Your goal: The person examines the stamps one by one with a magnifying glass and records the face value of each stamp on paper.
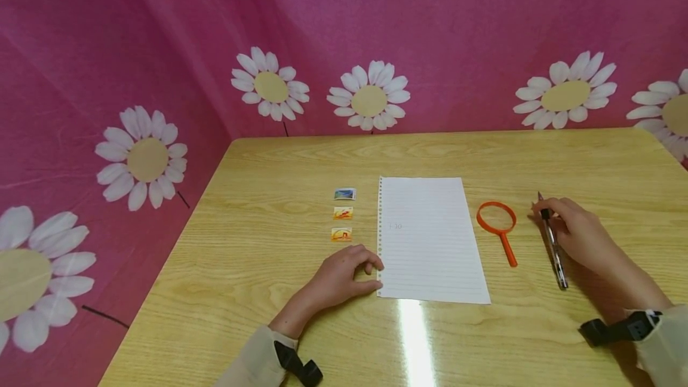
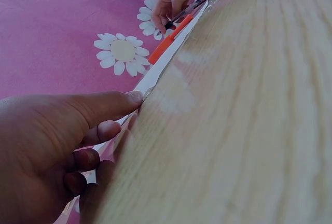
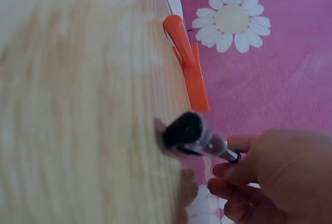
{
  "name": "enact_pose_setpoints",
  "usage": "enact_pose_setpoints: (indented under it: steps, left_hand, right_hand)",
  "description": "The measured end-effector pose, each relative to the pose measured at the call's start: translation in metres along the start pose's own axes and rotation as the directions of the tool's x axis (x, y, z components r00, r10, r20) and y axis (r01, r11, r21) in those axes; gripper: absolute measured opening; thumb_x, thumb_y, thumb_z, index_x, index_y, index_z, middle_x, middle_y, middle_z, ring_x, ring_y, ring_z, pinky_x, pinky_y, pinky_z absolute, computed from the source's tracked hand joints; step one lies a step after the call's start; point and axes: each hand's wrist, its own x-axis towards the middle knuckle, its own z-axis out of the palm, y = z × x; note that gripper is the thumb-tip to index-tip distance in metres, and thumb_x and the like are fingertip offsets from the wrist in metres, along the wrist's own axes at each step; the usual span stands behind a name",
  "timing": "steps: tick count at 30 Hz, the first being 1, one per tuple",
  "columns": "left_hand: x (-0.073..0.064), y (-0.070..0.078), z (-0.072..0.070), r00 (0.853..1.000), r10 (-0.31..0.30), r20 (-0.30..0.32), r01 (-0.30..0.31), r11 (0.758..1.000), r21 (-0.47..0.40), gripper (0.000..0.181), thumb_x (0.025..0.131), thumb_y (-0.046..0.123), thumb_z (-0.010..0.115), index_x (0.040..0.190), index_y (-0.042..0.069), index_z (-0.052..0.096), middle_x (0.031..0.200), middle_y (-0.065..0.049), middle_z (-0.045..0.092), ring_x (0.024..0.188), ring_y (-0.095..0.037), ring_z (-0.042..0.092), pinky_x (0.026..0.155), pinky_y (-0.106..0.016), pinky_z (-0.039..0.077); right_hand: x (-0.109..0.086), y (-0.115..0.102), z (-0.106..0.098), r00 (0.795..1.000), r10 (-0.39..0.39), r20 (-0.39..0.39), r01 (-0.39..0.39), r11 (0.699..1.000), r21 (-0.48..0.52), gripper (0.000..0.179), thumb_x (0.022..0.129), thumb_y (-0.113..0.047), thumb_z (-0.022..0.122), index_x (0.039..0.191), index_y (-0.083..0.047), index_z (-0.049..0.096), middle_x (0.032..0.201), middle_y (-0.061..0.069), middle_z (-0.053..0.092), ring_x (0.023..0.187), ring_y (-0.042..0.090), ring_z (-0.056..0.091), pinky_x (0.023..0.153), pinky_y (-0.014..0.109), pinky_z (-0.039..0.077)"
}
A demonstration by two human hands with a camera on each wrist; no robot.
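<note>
In the head view, the pen (image 1: 554,248) looks slim and transparent with a black part near its tip; there your right hand (image 1: 583,235) pinches it, right of the orange magnifier (image 1: 507,249), while your left hand (image 1: 341,276), loosely bent, touches the left edge of the white lined paper (image 1: 430,249). In the left wrist view, your fingertip meets this edge without clasping it. In the right wrist view, the pen extends from your pinching fingers, its black end nearest the camera.
</note>
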Motion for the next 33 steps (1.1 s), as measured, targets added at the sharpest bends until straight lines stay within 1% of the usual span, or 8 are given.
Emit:
enact_pose_setpoints:
  steps: [4, 12, 18, 21, 26, 28, 31, 33]
  left_hand:
    - [0.000, 0.001, -0.001, 1.000, -0.010, -0.002, 0.010, 1.000, -0.003, 0.021, 0.085, 0.030, 0.076, 0.101, 0.021, 0.065, 0.086, 0.009, 0.052, 0.082, -0.005, 0.047, 0.076, -0.021, 0.037]
    - [0.001, 0.001, -0.001, 1.000, -0.019, -0.001, 0.019, 1.000, -0.002, 0.021, 0.085, 0.030, 0.076, 0.100, 0.021, 0.065, 0.086, 0.009, 0.052, 0.082, -0.005, 0.047, 0.076, -0.021, 0.037]
    - [0.000, 0.001, -0.001, 1.000, -0.027, 0.006, 0.027, 0.999, -0.021, 0.020, 0.086, 0.030, 0.076, 0.101, 0.022, 0.065, 0.086, 0.009, 0.052, 0.082, -0.006, 0.047, 0.076, -0.021, 0.036]
    - [0.000, 0.001, 0.000, 1.000, -0.027, 0.007, 0.027, 0.999, -0.026, 0.020, 0.086, 0.030, 0.076, 0.101, 0.022, 0.065, 0.086, 0.009, 0.052, 0.082, -0.006, 0.047, 0.076, -0.021, 0.036]
    - [-0.001, 0.000, 0.000, 1.000, -0.020, -0.004, 0.020, 1.000, -0.020, 0.021, 0.086, 0.030, 0.076, 0.101, 0.022, 0.065, 0.086, 0.010, 0.053, 0.082, -0.005, 0.048, 0.076, -0.021, 0.038]
    - [-0.001, 0.000, 0.000, 1.000, -0.016, -0.009, 0.016, 1.000, -0.017, 0.021, 0.085, 0.031, 0.076, 0.102, 0.022, 0.066, 0.086, 0.010, 0.053, 0.082, -0.005, 0.048, 0.076, -0.021, 0.038]
    - [-0.001, -0.001, 0.001, 1.000, -0.013, -0.012, 0.012, 1.000, -0.020, 0.021, 0.085, 0.031, 0.076, 0.101, 0.023, 0.066, 0.086, 0.010, 0.054, 0.081, -0.004, 0.048, 0.076, -0.021, 0.038]
    - [-0.001, -0.001, 0.001, 1.000, -0.011, -0.011, 0.011, 1.000, -0.024, 0.021, 0.085, 0.031, 0.076, 0.101, 0.023, 0.066, 0.086, 0.010, 0.054, 0.081, -0.004, 0.048, 0.076, -0.021, 0.038]
  right_hand:
    - [-0.002, 0.004, 0.000, 0.999, -0.040, -0.024, 0.040, 0.999, 0.000, 0.047, 0.067, 0.024, 0.068, 0.106, -0.003, 0.062, 0.093, 0.017, 0.065, 0.074, 0.016, 0.053, 0.063, 0.008, 0.036]
    - [-0.006, 0.007, -0.003, 0.999, 0.035, 0.026, -0.038, 0.994, 0.098, 0.041, 0.074, 0.017, 0.072, 0.109, -0.003, 0.061, 0.097, 0.011, 0.064, 0.080, -0.019, 0.039, 0.064, 0.005, 0.037]
    - [-0.009, 0.004, -0.004, 0.985, 0.172, 0.023, -0.170, 0.933, 0.317, 0.026, 0.091, 0.003, 0.062, 0.117, -0.002, 0.058, 0.093, -0.024, 0.056, 0.079, -0.020, 0.047, 0.065, 0.003, 0.040]
    - [-0.010, 0.000, -0.005, 0.953, 0.299, 0.057, -0.289, 0.830, 0.477, 0.025, 0.097, -0.006, 0.058, 0.122, -0.009, 0.057, 0.088, -0.024, 0.058, 0.078, -0.015, 0.054, 0.064, 0.006, 0.042]
    - [-0.010, -0.007, -0.006, 0.884, 0.447, 0.134, -0.369, 0.495, 0.787, 0.028, 0.097, -0.012, 0.059, 0.125, -0.014, 0.059, 0.094, -0.016, 0.066, 0.080, -0.006, 0.066, 0.064, 0.011, 0.049]
    - [-0.010, -0.009, -0.006, 0.877, 0.461, 0.133, -0.338, 0.396, 0.854, 0.029, 0.097, -0.014, 0.058, 0.126, -0.010, 0.059, 0.094, -0.013, 0.068, 0.079, -0.003, 0.067, 0.063, 0.012, 0.050]
    - [-0.010, -0.011, -0.005, 0.888, 0.450, 0.091, -0.250, 0.306, 0.918, 0.034, 0.098, -0.014, 0.056, 0.130, -0.002, 0.056, 0.092, -0.007, 0.068, 0.079, 0.001, 0.066, 0.063, 0.013, 0.050]
    - [-0.010, -0.011, -0.003, 0.892, 0.448, 0.058, -0.201, 0.278, 0.939, 0.034, 0.099, -0.014, 0.055, 0.130, 0.000, 0.056, 0.090, -0.005, 0.069, 0.075, 0.003, 0.065, 0.061, 0.014, 0.051]
